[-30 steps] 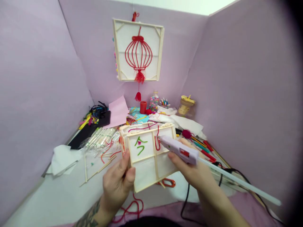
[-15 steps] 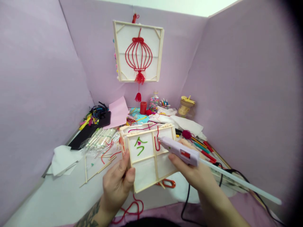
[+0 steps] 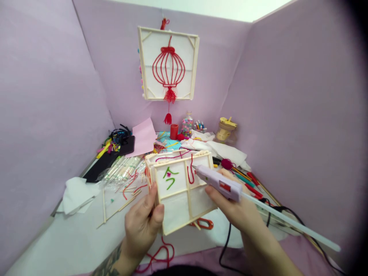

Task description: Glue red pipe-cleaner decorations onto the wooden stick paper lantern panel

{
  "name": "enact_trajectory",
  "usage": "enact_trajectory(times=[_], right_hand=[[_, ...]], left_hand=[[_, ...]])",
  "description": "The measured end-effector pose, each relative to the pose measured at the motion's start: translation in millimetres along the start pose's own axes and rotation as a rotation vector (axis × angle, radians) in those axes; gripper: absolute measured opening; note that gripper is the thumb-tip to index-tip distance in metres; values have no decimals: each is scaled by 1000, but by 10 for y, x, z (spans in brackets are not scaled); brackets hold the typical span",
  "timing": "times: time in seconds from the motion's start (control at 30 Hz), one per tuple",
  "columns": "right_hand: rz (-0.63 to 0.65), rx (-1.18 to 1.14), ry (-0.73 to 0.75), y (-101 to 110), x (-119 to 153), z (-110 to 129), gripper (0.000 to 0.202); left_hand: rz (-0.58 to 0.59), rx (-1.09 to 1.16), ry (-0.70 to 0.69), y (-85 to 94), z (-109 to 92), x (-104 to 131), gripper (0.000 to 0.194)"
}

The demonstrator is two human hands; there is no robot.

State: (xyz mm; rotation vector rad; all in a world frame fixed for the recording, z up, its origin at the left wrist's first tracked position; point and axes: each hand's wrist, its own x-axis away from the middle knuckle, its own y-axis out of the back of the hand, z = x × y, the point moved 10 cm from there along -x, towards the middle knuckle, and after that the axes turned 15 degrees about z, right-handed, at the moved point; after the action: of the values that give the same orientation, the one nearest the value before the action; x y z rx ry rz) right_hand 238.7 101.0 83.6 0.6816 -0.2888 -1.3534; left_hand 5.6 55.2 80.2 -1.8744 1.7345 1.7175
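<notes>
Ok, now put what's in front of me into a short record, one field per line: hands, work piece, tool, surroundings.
Left hand: holding the stick-framed white box by its left side
Right hand: gripping the lilac glue gun
Box front: green strokes upper left, red strokes upper right
Nozzle: beside the red strokes; contact unclear
Glue stick: protruding from the gun's rear
Hanging above: framed panel with a red lantern design
Behind: red cylinder, bead-filled jar
Near edge: loose red cord
</notes>
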Motion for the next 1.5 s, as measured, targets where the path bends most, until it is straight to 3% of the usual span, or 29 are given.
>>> enact_trajectory(times=[0.23,0.4,0.43,0.5,0.6,0.67,0.77,0.87,0.97,1.1,1.17,1.23,1.33,1.5], right_hand=[[57,-54,54,34,-12,49,21],[443,-363,170,-47,174,-134,56],[353,-387,208,92,217,-218,61],[53,-395,156,417,318,-552,62],[-107,-74,-43,514,450,-1002,45],[-30,167,-99,363,457,-1183,54],[190,378,-75,-7,429,-1379,61],[240,477,-83,-140,399,-1450,55],[94,468,-30,27,344,-1126,40],[-122,292,188,319,237,-183,16],[-172,274,335,368,130,320,15],[-197,310,427,367,-25,674,21],[-137,387,517,261,-294,925,30],[-49,495,561,134,-529,955,29]], left_hand=[[7,-13,14,-8,14,-2,50],[-3,-43,39,17,40,-8,47],[-5,-41,46,21,50,-11,48],[-10,-32,59,25,74,-16,48],[-23,-18,75,26,110,-15,49],[-26,-13,82,22,127,-12,50],[-23,-12,97,16,147,-6,50],[-20,-19,108,21,153,-6,49],[-21,-19,97,33,133,-15,48],[-5,-3,70,32,105,-24,48],[2,4,65,26,112,-14,49],[-2,3,70,26,131,6,48],[-9,-8,75,20,143,27,48],[-3,-36,48,21,60,1,44]])
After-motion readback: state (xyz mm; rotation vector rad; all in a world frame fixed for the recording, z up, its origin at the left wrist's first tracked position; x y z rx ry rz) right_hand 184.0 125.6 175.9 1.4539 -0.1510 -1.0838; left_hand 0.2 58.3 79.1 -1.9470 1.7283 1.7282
